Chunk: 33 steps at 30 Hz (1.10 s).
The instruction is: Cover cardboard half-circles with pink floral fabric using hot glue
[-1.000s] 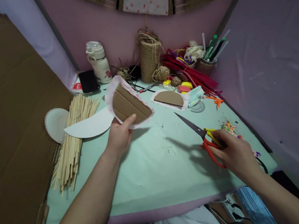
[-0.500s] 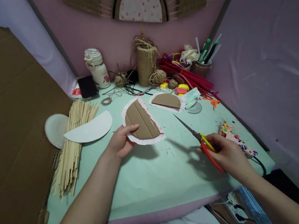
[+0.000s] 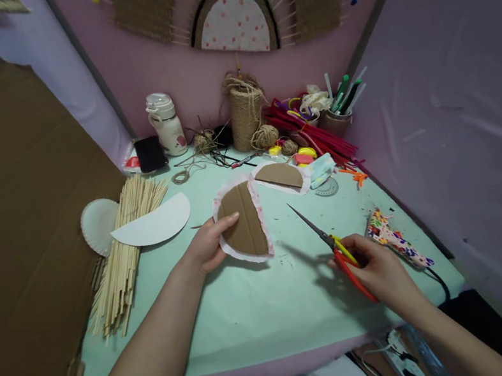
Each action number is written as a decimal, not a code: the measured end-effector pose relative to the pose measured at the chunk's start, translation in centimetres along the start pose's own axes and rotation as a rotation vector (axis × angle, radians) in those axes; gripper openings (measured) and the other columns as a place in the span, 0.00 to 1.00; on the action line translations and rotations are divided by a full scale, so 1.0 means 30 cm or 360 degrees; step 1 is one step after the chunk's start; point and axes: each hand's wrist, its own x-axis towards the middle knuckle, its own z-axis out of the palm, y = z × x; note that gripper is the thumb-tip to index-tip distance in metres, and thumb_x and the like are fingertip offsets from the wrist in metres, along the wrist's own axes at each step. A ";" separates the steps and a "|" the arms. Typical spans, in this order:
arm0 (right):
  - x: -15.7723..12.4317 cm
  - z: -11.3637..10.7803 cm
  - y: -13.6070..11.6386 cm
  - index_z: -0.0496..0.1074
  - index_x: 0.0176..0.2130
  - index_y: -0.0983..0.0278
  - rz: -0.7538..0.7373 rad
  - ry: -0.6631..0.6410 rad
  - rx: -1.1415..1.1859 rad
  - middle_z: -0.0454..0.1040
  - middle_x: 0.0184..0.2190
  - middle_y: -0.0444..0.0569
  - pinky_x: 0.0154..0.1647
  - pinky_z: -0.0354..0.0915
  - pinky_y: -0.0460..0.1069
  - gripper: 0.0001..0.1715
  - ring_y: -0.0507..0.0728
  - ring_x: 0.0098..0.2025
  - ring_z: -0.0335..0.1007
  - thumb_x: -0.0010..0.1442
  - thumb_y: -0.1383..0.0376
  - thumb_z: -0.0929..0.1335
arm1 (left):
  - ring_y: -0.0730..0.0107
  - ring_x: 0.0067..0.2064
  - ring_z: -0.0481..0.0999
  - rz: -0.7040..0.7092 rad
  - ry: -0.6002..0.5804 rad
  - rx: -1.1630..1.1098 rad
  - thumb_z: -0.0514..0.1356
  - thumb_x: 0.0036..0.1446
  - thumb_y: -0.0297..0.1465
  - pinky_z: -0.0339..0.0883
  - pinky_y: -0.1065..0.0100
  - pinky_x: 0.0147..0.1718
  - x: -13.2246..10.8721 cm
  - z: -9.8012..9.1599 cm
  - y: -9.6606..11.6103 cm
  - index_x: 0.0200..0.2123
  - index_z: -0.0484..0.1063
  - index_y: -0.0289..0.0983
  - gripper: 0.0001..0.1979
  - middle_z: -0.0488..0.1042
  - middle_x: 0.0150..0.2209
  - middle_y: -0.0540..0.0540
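Note:
My left hand (image 3: pixel 209 244) pinches the left edge of a half-round cardboard piece (image 3: pixel 243 223) backed with pink-edged white fabric, held low over the mint-green table (image 3: pixel 261 303). My right hand (image 3: pixel 378 268) grips red-and-yellow-handled scissors (image 3: pixel 333 244); their closed blades point up-left toward the cardboard piece, with a gap between tip and piece. A second fabric-backed cardboard half-round (image 3: pixel 282 176) lies flat just behind the held one.
A bundle of wooden sticks (image 3: pixel 123 249), a white paper plate (image 3: pixel 97 225) and a white half-round sheet (image 3: pixel 153 223) lie at left. A big cardboard sheet (image 3: pixel 15 229) stands at far left. Twine spool (image 3: pixel 244 113), bottle (image 3: pixel 165 122), pipe cleaners (image 3: pixel 319 134), glue gun (image 3: pixel 394 240) crowd the back and right.
My left hand has lowered the cardboard piece toward the table and turned it so its straight edge runs upright. My right hand with the scissors has drifted slightly left.

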 end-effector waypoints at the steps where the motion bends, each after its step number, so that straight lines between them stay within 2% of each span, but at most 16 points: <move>1: -0.001 0.000 -0.001 0.69 0.29 0.61 -0.0004 0.0007 0.0007 0.68 0.21 0.43 0.24 0.59 0.47 0.18 0.54 0.24 0.63 0.50 0.49 0.71 | 0.61 0.42 0.79 -0.0023 -0.0029 0.0043 0.66 0.52 0.29 0.72 0.63 0.44 -0.002 -0.002 -0.002 0.44 0.76 0.33 0.15 0.81 0.42 0.40; 6: -0.007 -0.024 -0.020 0.68 0.34 0.61 -0.0063 0.0059 -0.0044 0.70 0.25 0.43 0.27 0.62 0.47 0.20 0.54 0.26 0.66 0.47 0.51 0.73 | 0.64 0.37 0.79 -0.0211 -0.0229 0.0253 0.70 0.47 0.32 0.72 0.68 0.35 -0.017 -0.015 0.009 0.42 0.76 0.35 0.18 0.81 0.39 0.41; 11: -0.006 -0.087 -0.030 0.69 0.35 0.60 -0.0121 0.0044 -0.0056 0.70 0.26 0.42 0.29 0.63 0.48 0.22 0.54 0.27 0.65 0.44 0.53 0.75 | 0.62 0.34 0.79 -0.0386 -0.0413 0.0424 0.70 0.43 0.29 0.71 0.69 0.30 -0.037 -0.032 0.042 0.47 0.76 0.38 0.24 0.81 0.36 0.43; 15: 0.000 -0.091 -0.056 0.64 0.32 0.59 0.0093 -0.0175 0.0413 0.70 0.25 0.42 0.27 0.63 0.47 0.22 0.54 0.27 0.67 0.45 0.52 0.75 | 0.60 0.36 0.80 -0.0540 -0.0614 0.0587 0.68 0.43 0.27 0.71 0.68 0.31 -0.044 -0.034 0.028 0.49 0.75 0.40 0.26 0.80 0.41 0.43; 19: 0.015 -0.024 -0.141 0.61 0.34 0.60 0.0202 -0.0489 0.0762 0.76 0.36 0.50 0.32 0.66 0.50 0.25 0.56 0.33 0.72 0.47 0.50 0.74 | 0.61 0.35 0.79 -0.0717 -0.0821 0.0810 0.66 0.42 0.28 0.70 0.69 0.29 -0.057 -0.004 -0.012 0.43 0.77 0.41 0.20 0.81 0.37 0.47; 22: 0.031 0.042 -0.196 0.61 0.32 0.60 0.0247 -0.0666 0.0786 0.71 0.29 0.43 0.29 0.62 0.47 0.24 0.53 0.29 0.67 0.46 0.53 0.75 | 0.62 0.37 0.78 -0.0754 -0.0903 0.0909 0.65 0.43 0.27 0.70 0.69 0.33 -0.070 0.022 -0.022 0.43 0.78 0.41 0.19 0.80 0.37 0.51; 25: 0.049 0.100 -0.211 0.61 0.29 0.61 0.0302 -0.0725 0.0852 0.61 0.22 0.36 0.25 0.54 0.45 0.22 0.49 0.24 0.57 0.45 0.58 0.76 | 0.63 0.37 0.77 -0.0652 -0.0779 0.0831 0.66 0.45 0.28 0.69 0.71 0.33 -0.063 0.024 0.000 0.44 0.77 0.40 0.19 0.80 0.37 0.51; 27: 0.064 0.128 -0.205 0.61 0.28 0.62 0.0340 -0.0606 0.1061 0.59 0.21 0.35 0.24 0.51 0.45 0.21 0.48 0.23 0.54 0.46 0.59 0.76 | 0.61 0.37 0.78 -0.0492 -0.0603 0.0572 0.66 0.48 0.33 0.70 0.68 0.33 -0.043 0.009 0.025 0.47 0.75 0.39 0.20 0.80 0.39 0.46; 29: 0.079 0.147 -0.201 0.62 0.27 0.62 0.0433 -0.0404 0.1385 0.61 0.21 0.36 0.23 0.54 0.45 0.19 0.48 0.23 0.56 0.46 0.58 0.75 | 0.56 0.42 0.79 -0.0211 -0.0372 0.0173 0.62 0.52 0.40 0.72 0.62 0.39 -0.017 -0.007 0.045 0.49 0.73 0.36 0.22 0.79 0.44 0.40; 31: 0.093 0.161 -0.207 0.65 0.29 0.62 0.0560 -0.0298 0.1673 0.66 0.22 0.37 0.23 0.57 0.46 0.18 0.49 0.23 0.60 0.45 0.59 0.76 | 0.56 0.47 0.78 0.0038 -0.0211 -0.0032 0.63 0.50 0.37 0.72 0.59 0.46 0.001 -0.012 0.050 0.48 0.73 0.36 0.21 0.78 0.47 0.40; 33: 0.099 0.174 -0.222 0.68 0.32 0.62 0.0691 -0.0324 0.1865 0.70 0.24 0.39 0.23 0.60 0.46 0.20 0.50 0.23 0.63 0.43 0.60 0.77 | 0.57 0.52 0.75 0.0173 -0.0209 -0.0004 0.66 0.44 0.25 0.69 0.58 0.51 0.007 -0.003 0.036 0.50 0.72 0.40 0.26 0.75 0.53 0.43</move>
